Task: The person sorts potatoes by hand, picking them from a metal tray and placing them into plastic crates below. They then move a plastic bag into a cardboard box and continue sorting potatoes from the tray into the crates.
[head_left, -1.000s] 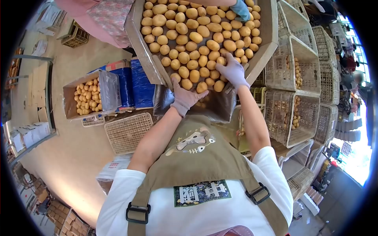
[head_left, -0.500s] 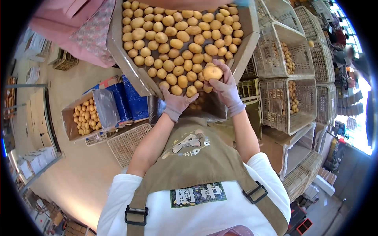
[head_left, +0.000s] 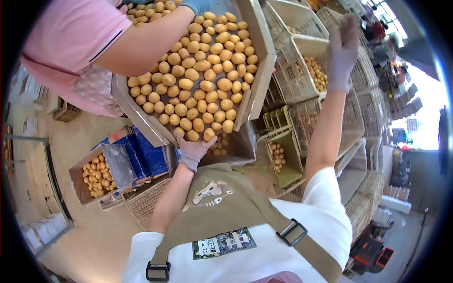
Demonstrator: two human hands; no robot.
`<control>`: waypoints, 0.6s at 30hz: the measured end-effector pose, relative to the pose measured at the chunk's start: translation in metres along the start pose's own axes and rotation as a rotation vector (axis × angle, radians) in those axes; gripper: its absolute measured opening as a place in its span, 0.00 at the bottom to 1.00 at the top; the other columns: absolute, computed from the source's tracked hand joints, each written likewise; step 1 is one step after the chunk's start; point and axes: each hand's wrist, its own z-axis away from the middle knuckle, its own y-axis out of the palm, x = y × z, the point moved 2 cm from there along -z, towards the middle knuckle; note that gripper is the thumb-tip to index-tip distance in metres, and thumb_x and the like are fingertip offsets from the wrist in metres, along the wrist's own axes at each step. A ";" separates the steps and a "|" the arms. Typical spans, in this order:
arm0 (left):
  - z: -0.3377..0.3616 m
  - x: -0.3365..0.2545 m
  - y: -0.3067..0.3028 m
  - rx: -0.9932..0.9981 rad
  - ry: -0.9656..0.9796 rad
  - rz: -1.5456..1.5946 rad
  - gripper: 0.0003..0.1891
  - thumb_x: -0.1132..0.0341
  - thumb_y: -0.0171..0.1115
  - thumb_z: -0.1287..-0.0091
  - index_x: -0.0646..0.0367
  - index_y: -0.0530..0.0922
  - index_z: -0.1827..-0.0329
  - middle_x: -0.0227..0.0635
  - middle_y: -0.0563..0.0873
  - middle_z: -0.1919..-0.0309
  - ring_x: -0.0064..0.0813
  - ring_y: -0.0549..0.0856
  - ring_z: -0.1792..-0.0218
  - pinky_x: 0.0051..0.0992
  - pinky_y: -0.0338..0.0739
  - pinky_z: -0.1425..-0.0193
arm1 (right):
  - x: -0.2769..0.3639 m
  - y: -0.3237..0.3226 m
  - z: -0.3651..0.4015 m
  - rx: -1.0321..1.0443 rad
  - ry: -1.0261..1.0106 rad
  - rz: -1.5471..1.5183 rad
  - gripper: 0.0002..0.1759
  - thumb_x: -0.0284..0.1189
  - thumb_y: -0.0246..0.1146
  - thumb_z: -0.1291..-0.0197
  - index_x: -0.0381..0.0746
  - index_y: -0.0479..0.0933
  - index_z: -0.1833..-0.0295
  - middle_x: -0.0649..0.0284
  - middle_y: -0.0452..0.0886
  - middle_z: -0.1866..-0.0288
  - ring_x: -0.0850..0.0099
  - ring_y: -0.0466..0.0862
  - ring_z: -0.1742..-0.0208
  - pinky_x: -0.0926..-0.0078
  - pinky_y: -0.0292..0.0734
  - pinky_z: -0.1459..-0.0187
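My left hand [head_left: 192, 153], in a pale glove, is at the near mouth of a sorting tray [head_left: 264, 70] full of potatoes [head_left: 186, 84]. Its fingers are spread, and they touch the potatoes at the lip [head_left: 193, 136]. My right hand [head_left: 344, 52], gloved too, reaches far out to the right over stacked plastic crates [head_left: 306, 96]. Motion smears its fingers, and I see no potato in it. Below the tray mouth, more potatoes [head_left: 220, 144] lie in a lined container [head_left: 241, 148].
Another person's arm [head_left: 151, 42] in a pink sleeve reaches across the tray from the left, with a blue glove [head_left: 197, 5]. A box of potatoes [head_left: 98, 177] stands at lower left beside blue wrapping [head_left: 151, 153]. On the right, a green crate [head_left: 288, 162] holds several potatoes.
My right hand held a large potato over the tray mouth; now it is stretched out right over the crates. My view has turned right. The other person's arm reaches further over the tray.
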 end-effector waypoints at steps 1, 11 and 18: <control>0.002 0.001 0.000 -0.008 0.001 0.014 0.55 0.18 0.48 0.42 0.44 0.53 0.17 0.34 0.55 0.18 0.50 0.56 0.20 0.70 0.52 0.24 | 0.014 0.003 0.024 0.078 0.054 -0.003 0.16 0.23 0.58 0.31 0.40 0.79 0.39 0.62 0.87 0.51 0.70 0.86 0.49 0.71 0.84 0.50; 0.006 0.005 0.003 0.128 0.046 0.028 0.47 0.25 0.38 0.33 0.45 0.53 0.17 0.32 0.55 0.18 0.47 0.55 0.19 0.68 0.51 0.24 | 0.021 0.002 0.249 0.941 0.314 0.057 0.17 0.25 0.61 0.38 0.35 0.82 0.44 0.47 0.85 0.48 0.49 0.84 0.46 0.59 0.79 0.44; 0.008 0.009 -0.001 0.466 -0.084 0.653 0.42 0.30 0.42 0.29 0.44 0.53 0.17 0.27 0.57 0.17 0.35 0.54 0.19 0.63 0.37 0.21 | 0.054 0.016 0.313 1.100 0.042 0.022 0.18 0.25 0.64 0.42 0.39 0.81 0.45 0.54 0.84 0.45 0.54 0.82 0.45 0.56 0.74 0.40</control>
